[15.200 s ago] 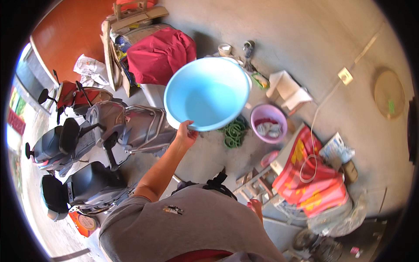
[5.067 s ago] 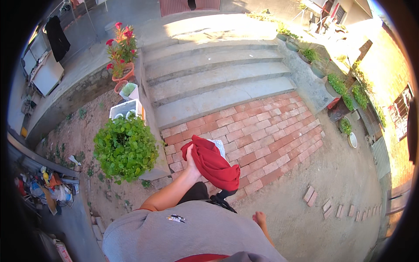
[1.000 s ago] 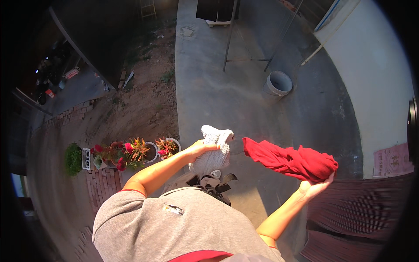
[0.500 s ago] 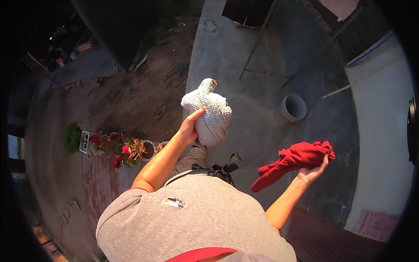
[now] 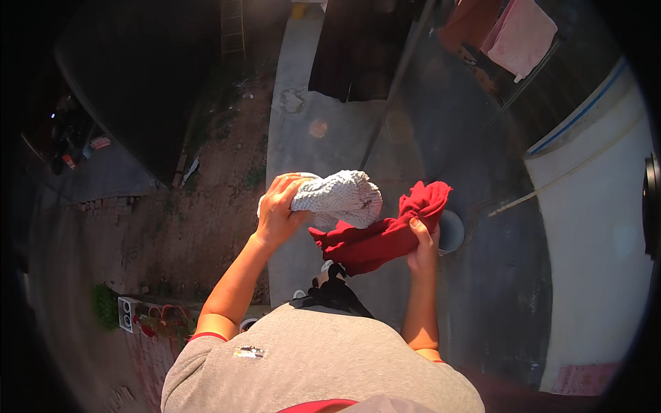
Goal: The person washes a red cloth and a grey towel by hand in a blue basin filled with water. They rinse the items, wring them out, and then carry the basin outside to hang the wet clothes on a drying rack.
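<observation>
My left hand [image 5: 277,210] is closed around a bunched, pale grey cloth [image 5: 342,198] with a bumpy, waffle-like texture. The cloth points to the right at about waist height in front of me. My right hand [image 5: 423,248] grips a crumpled dark red cloth [image 5: 368,246], its thumb on top and the other fingers hidden underneath. The red cloth's free end stretches left, just below the grey bundle. The two cloths are very close and overlap in the picture; I cannot tell if they touch.
A grey bucket [image 5: 451,234] stands on the concrete floor [image 5: 296,138] beyond my right hand. Dark cloth [image 5: 358,51] and pink cloth [image 5: 521,38] hang ahead near thin poles. Potted plants [image 5: 165,323] stand at lower left beside bare soil [image 5: 213,206]. A white wall [image 5: 599,227] runs along the right.
My right hand has brought the red cloth left, toward the grey one. My left hand has turned the grey bundle from upright to sideways. The view has tipped up, showing more hanging cloth.
</observation>
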`<act>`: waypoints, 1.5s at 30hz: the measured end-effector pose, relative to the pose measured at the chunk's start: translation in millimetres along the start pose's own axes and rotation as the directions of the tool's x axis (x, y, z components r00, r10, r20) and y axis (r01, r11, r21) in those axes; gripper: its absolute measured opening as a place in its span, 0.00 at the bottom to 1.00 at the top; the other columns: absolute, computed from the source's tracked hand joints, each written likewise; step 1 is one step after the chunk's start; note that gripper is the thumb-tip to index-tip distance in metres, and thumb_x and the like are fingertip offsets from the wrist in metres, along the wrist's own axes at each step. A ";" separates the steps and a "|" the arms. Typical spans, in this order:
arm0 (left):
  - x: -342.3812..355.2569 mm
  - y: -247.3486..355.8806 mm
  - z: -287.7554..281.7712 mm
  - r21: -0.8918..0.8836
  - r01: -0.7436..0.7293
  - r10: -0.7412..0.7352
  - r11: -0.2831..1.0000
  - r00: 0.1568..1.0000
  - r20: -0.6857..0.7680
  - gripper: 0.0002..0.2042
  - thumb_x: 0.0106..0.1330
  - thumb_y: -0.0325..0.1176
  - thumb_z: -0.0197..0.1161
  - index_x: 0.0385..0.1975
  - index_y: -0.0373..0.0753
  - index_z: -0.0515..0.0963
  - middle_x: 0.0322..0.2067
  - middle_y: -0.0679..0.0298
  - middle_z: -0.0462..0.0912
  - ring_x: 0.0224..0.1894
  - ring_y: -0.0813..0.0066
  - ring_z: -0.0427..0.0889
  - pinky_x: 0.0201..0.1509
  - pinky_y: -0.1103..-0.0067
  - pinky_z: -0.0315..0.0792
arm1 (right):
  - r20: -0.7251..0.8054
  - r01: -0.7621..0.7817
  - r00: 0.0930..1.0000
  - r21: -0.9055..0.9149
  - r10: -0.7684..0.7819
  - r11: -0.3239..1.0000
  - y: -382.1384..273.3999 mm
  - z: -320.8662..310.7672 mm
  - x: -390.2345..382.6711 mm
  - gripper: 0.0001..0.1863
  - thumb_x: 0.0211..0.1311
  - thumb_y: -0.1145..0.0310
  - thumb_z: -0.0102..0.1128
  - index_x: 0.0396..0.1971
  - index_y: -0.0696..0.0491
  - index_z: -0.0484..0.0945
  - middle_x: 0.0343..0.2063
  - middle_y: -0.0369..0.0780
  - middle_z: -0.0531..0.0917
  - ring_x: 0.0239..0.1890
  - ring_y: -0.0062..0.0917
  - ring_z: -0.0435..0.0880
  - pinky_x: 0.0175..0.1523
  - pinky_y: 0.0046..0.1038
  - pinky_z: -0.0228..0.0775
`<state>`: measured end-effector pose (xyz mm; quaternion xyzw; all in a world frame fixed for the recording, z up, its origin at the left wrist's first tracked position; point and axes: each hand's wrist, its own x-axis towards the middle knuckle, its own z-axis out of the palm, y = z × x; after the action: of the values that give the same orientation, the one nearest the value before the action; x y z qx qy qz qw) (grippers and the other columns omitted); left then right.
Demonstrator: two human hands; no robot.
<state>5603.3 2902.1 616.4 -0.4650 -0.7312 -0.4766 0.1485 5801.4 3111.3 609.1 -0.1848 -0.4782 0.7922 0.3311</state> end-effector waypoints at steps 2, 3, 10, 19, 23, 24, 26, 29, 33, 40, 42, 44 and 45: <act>40.3 -32.2 6.8 -0.024 0.041 -0.042 0.999 0.997 -0.057 0.17 0.41 0.20 0.58 0.36 0.35 0.77 0.34 0.59 0.80 0.39 0.60 0.79 0.45 0.75 0.72 | 0.054 -0.029 0.998 0.002 0.029 1.000 2.8 18.3 44.7 0.31 0.50 0.74 0.59 0.57 0.54 0.62 0.46 0.38 0.74 0.48 0.25 0.74 0.54 0.28 0.67; 58.1 -48.7 12.0 -0.076 0.092 -0.099 0.993 0.990 -0.098 0.17 0.41 0.18 0.56 0.35 0.36 0.77 0.33 0.62 0.81 0.36 0.66 0.80 0.43 0.79 0.73 | 0.056 -0.014 0.998 0.014 0.014 1.000 14.2 19.9 69.2 0.30 0.51 0.75 0.59 0.56 0.54 0.63 0.45 0.38 0.74 0.47 0.24 0.75 0.53 0.28 0.68; 178.8 -169.5 68.0 -0.936 0.173 -0.525 0.308 0.851 -0.016 0.12 0.60 0.21 0.51 0.43 0.35 0.74 0.39 0.64 0.80 0.41 0.77 0.79 0.46 0.79 0.73 | 0.304 -0.035 0.952 -0.009 0.036 0.999 49.0 78.6 235.1 0.28 0.51 0.75 0.63 0.54 0.52 0.66 0.44 0.34 0.75 0.46 0.19 0.74 0.53 0.27 0.67; 270.1 -208.1 98.5 -0.876 0.444 -0.472 0.189 0.823 0.315 0.17 0.57 0.23 0.57 0.49 0.36 0.72 0.46 0.64 0.77 0.47 0.75 0.76 0.53 0.77 0.69 | 0.428 -0.110 0.897 -0.015 0.106 0.994 74.0 153.7 403.6 0.33 0.44 0.80 0.61 0.56 0.57 0.65 0.42 0.36 0.77 0.44 0.20 0.76 0.52 0.26 0.68; 299.0 -268.1 94.5 -0.907 0.404 -0.446 -0.115 0.795 0.411 0.18 0.58 0.31 0.57 0.49 0.37 0.72 0.48 0.60 0.76 0.51 0.67 0.74 0.56 0.72 0.67 | 0.446 -0.181 0.884 0.041 0.144 0.983 80.3 175.9 460.3 0.29 0.43 0.81 0.59 0.52 0.58 0.69 0.38 0.36 0.79 0.40 0.22 0.78 0.49 0.26 0.70; 306.7 -287.0 94.1 -0.898 0.382 -0.405 -0.218 0.802 0.440 0.18 0.59 0.33 0.57 0.49 0.37 0.72 0.48 0.59 0.76 0.51 0.65 0.74 0.57 0.70 0.66 | 0.458 -0.202 0.877 0.075 0.146 0.976 80.5 182.6 474.4 0.29 0.43 0.81 0.59 0.52 0.58 0.69 0.38 0.36 0.79 0.40 0.22 0.78 0.48 0.26 0.70; 338.9 -311.3 106.3 -0.824 0.218 -0.391 -0.523 0.798 0.460 0.18 0.59 0.38 0.57 0.48 0.37 0.72 0.47 0.58 0.76 0.52 0.62 0.74 0.58 0.67 0.66 | 0.422 -0.215 0.895 0.131 0.142 0.968 74.1 193.0 507.3 0.27 0.44 0.81 0.56 0.50 0.59 0.70 0.39 0.37 0.79 0.40 0.24 0.79 0.48 0.27 0.71; 375.7 -380.8 130.3 -0.846 0.021 -0.620 -0.533 0.671 0.407 0.19 0.59 0.43 0.57 0.46 0.38 0.73 0.46 0.58 0.77 0.51 0.62 0.74 0.55 0.64 0.66 | 0.498 -0.323 0.842 0.159 0.207 0.933 89.2 246.2 557.7 0.24 0.46 0.83 0.54 0.49 0.57 0.70 0.39 0.38 0.80 0.42 0.24 0.79 0.51 0.27 0.71; 408.9 -423.0 160.9 -0.874 0.252 -0.658 -0.415 0.580 0.480 0.18 0.61 0.43 0.57 0.45 0.38 0.73 0.43 0.59 0.78 0.47 0.66 0.75 0.51 0.68 0.68 | 0.544 -0.014 0.812 -0.341 0.210 0.940 143.2 321.4 621.3 0.22 0.49 0.83 0.58 0.47 0.55 0.72 0.37 0.36 0.79 0.41 0.21 0.78 0.51 0.26 0.70; 508.8 -504.0 162.3 -0.597 0.802 -0.298 -0.023 0.565 0.770 0.15 0.63 0.41 0.57 0.43 0.38 0.74 0.38 0.63 0.78 0.41 0.72 0.76 0.43 0.74 0.71 | 0.404 -0.088 0.904 -0.141 0.138 0.986 122.3 323.7 714.3 0.14 0.52 0.83 0.58 0.39 0.56 0.72 0.32 0.35 0.79 0.37 0.18 0.78 0.46 0.24 0.71; 539.4 -515.3 168.0 -0.528 0.832 -0.220 0.171 0.555 0.803 0.15 0.64 0.41 0.57 0.43 0.38 0.74 0.36 0.64 0.79 0.40 0.74 0.77 0.41 0.76 0.71 | 0.304 0.046 0.952 -0.235 0.029 0.971 111.7 314.7 717.4 0.17 0.52 0.82 0.59 0.44 0.56 0.71 0.35 0.37 0.80 0.41 0.21 0.79 0.49 0.24 0.70; 558.8 -509.9 179.9 -0.462 0.800 -0.185 0.383 0.556 0.810 0.14 0.64 0.41 0.57 0.42 0.37 0.75 0.35 0.64 0.79 0.38 0.76 0.77 0.39 0.78 0.72 | 0.183 0.056 0.983 -0.239 -0.012 0.969 105.8 293.7 718.1 0.23 0.52 0.80 0.60 0.50 0.57 0.67 0.40 0.39 0.79 0.44 0.23 0.78 0.52 0.25 0.69; 569.1 -506.5 189.1 -0.430 0.760 -0.181 0.487 0.569 0.802 0.14 0.65 0.41 0.57 0.42 0.37 0.75 0.34 0.65 0.79 0.37 0.77 0.78 0.38 0.79 0.73 | 0.102 0.028 0.995 -0.170 -0.011 0.985 101.6 283.9 717.0 0.26 0.52 0.79 0.61 0.53 0.58 0.65 0.43 0.41 0.78 0.46 0.24 0.77 0.54 0.26 0.68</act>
<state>4932.1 3309.0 614.3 -0.3762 -0.5716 -0.5529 -0.4754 5082.2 3400.9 671.5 -0.1674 -0.5623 0.7533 0.2973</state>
